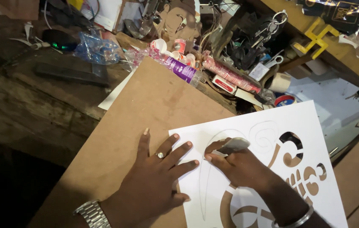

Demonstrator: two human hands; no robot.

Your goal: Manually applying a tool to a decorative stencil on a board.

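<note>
Left hand: left hand (pixel 156 179) lies flat with fingers spread, palm down, straddling the left edge of the white stencil sheet (pixel 272 139) and the brown board (pixel 145 109) beneath it; it holds nothing, only presses down. A ring sits on one finger and a metal watch (pixel 91 213) on the wrist.
Right hand: right hand (pixel 240 166) is closed around a small grey cutting tool (pixel 233 145), whose tip meets the sheet near a faint drawn curve. A thin bangle (pixel 295 220) circles the wrist.
Sheet: white stencil sheet rests on the board's near right part, tilted, one corner pointing toward the far edge.
Work done: curling shapes on the sheet's right and lower parts are already cut through, showing brown underneath.
Work left: a long leaf-like outline and a spiral near the tool are only pencilled, not cut, so I judge the cutting partly finished.
Board: brown board lies slanted across a rough wooden worktop (pixel 40 97).
Far clutter: along the worktop's far edge lie a clear plastic bottle with a purple label (pixel 175 65), stacked paper cups (pixel 175 46), crumpled clear plastic (pixel 97 48), a bunch of keys (pixel 272 23) and a tape roll (pixel 284 100).
</note>
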